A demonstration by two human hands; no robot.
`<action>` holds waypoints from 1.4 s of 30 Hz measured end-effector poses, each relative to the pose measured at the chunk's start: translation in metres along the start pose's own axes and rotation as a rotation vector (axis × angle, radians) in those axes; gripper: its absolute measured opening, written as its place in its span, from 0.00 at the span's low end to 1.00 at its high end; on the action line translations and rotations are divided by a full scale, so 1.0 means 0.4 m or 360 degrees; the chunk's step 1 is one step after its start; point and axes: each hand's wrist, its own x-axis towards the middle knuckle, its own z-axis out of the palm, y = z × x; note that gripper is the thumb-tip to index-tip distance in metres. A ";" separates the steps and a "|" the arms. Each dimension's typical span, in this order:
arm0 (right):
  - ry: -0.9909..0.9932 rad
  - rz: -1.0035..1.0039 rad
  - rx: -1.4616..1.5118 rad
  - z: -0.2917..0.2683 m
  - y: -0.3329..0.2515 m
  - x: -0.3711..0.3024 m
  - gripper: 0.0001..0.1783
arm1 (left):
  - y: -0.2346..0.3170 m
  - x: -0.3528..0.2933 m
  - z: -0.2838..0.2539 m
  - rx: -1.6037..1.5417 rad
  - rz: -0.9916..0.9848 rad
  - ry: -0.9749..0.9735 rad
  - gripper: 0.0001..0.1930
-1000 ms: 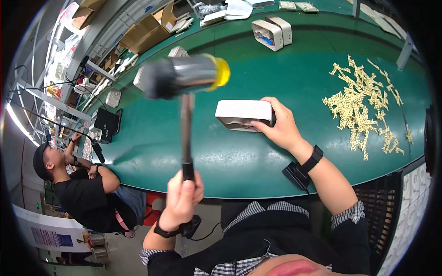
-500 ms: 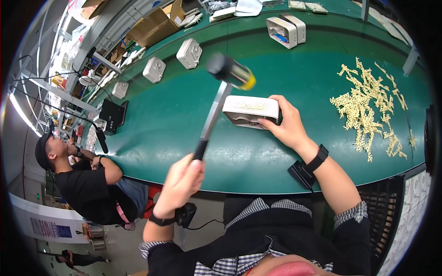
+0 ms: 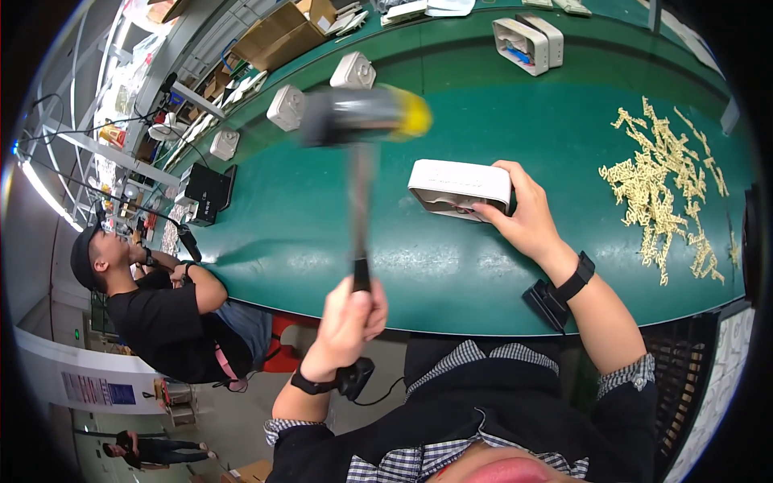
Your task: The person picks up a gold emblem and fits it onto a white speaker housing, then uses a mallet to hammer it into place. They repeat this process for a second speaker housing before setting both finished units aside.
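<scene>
My left hand [image 3: 351, 322] is closed round the black grip of a mallet [image 3: 361, 205]. The mallet's head, black at one end and yellow at the other, is blurred by motion and stands off to the left of a white plastic housing [image 3: 459, 175]. That housing rests on the green table, its open side facing me and a reddish bit showing inside. My right hand [image 3: 523, 211] grips its right end, thumb at the open side and fingers over the top edge. Faint marks run along the housing's upper face.
A heap of small cream-yellow plastic strips [image 3: 656, 185] lies at the right. At the far side stand two more white housings [image 3: 527, 47], one with blue inside. Several white units [image 3: 286, 108] line the back left. A person [image 3: 161, 302] in black sits at the left.
The mallet has swung left, away from over the housing, and its head has turned nearly level. The cream strip seen on the housing's top no longer shows. The whole view has shifted slightly.
</scene>
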 end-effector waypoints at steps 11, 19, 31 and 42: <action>0.0004 -0.0028 -0.0024 -0.004 0.021 -0.007 0.26 | -0.026 0.030 -0.162 0.0342 -0.0039 0.0557 0.16; -0.0264 -0.0181 -0.0174 -0.079 0.019 0.038 0.28 | -0.114 0.060 -0.275 0.1586 -0.0352 0.0658 0.17; 0.0248 0.0921 -0.1538 -0.366 0.175 0.036 0.26 | 0.128 0.582 -0.399 0.2181 0.0373 0.0359 0.17; 0.0831 0.0178 -0.1587 -0.348 0.162 0.079 0.18 | -0.056 1.044 -0.324 0.2392 0.0285 0.0873 0.27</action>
